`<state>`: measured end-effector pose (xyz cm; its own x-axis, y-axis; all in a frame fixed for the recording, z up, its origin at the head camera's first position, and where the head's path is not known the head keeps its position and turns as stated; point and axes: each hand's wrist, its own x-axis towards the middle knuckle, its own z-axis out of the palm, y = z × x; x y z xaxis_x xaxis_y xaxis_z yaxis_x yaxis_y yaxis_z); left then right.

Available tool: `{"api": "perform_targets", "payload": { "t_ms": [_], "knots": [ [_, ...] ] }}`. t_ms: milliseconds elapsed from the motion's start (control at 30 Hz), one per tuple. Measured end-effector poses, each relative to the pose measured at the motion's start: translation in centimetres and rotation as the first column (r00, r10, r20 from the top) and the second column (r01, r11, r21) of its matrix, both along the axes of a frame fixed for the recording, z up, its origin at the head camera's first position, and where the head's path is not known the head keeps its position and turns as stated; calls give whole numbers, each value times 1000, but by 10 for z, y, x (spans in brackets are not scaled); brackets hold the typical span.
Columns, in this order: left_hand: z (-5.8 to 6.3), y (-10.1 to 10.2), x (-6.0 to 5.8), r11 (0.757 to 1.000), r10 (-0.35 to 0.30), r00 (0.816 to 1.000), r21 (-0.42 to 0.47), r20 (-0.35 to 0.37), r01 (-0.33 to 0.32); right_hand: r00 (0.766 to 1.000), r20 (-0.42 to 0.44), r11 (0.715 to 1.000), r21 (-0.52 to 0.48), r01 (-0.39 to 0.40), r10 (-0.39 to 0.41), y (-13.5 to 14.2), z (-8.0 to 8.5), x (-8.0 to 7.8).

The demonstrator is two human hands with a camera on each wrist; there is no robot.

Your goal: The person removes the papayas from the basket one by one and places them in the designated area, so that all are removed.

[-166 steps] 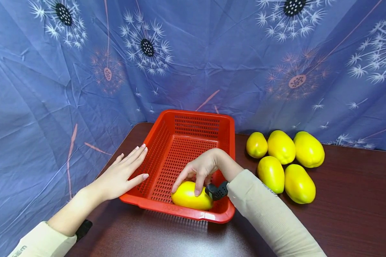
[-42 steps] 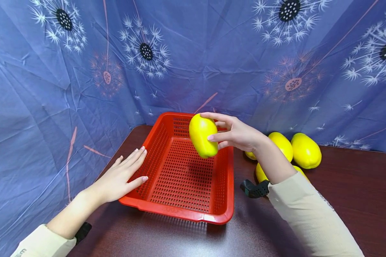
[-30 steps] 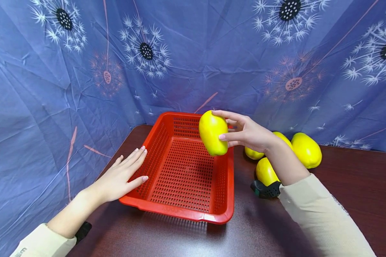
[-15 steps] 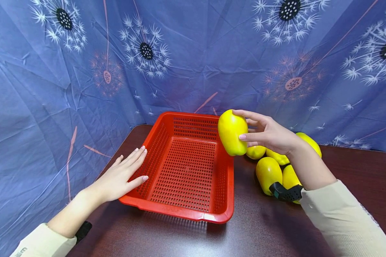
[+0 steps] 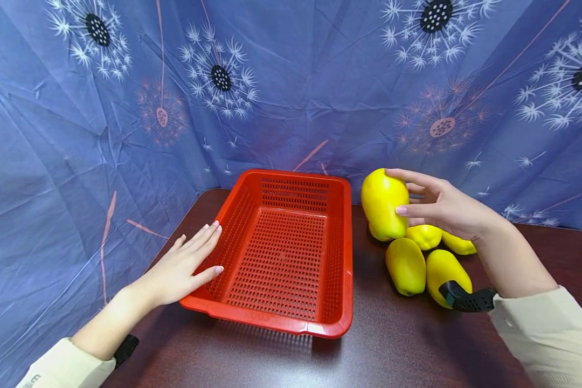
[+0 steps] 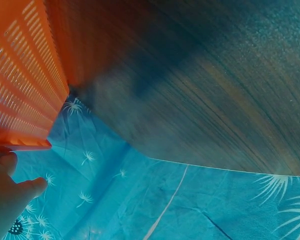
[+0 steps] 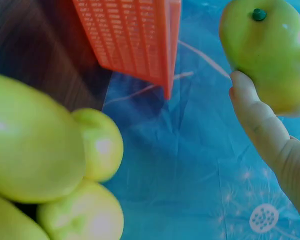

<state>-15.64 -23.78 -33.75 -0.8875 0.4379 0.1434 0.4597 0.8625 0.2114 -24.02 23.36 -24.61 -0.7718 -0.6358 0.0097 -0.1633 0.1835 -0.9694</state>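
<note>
My right hand [image 5: 438,202] holds a yellow mango [image 5: 383,205] up in the air, just right of the red plastic basket [image 5: 271,322]. The thumb presses on its near side and a finger lies over its top. In the right wrist view, the held mango [image 7: 270,55] shows a small green stem nub. My left hand [image 5: 184,267] rests on the basket's left rim with fingers straight and spread. Below the held fruit, several more mangoes [image 5: 406,267] lie grouped on the table; the held one and the right hand partly cover those at the back.
The dark brown table [image 5: 378,345] ends at the back against a blue curtain [image 5: 310,86] with a dandelion print. A black wrist device [image 5: 468,299] on the right arm overlaps one lying mango in the head view.
Earlier, my right hand gripped the mango inside the basket near its front. It has since lifted the fruit out and moved right, past the right rim. The left hand has stayed put.
</note>
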Motion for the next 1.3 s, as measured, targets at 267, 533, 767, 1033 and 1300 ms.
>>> {"api": "perform_targets", "payload": {
  "t_ms": [267, 533, 767, 1033, 1300],
  "knots": [
    [2, 1, 1, 1000, 13, 999, -8, 30, -13, 999, -12, 999, 43, 31, -31, 23, -4, 3],
    [0, 0, 0, 1000, -1, 1000, 4, 5, 1, 1000, -8, 1000, -1, 5, -5, 45, -11, 4],
    [1, 0, 0, 1000, 7, 1000, 6, 19, -7, 999, -6, 998, 56, 41, -40, 66, -18, 10],
    [3, 1, 0, 1000, 9, 999, 5, 31, -10, 1000, 8, 1000, -13, 27, -27, 93, -33, 15],
    [1, 0, 1, 1000, 6, 1000, 15, 29, -6, 997, 37, 997, -41, 70, -69, 120, -49, 22]
  ]
}}
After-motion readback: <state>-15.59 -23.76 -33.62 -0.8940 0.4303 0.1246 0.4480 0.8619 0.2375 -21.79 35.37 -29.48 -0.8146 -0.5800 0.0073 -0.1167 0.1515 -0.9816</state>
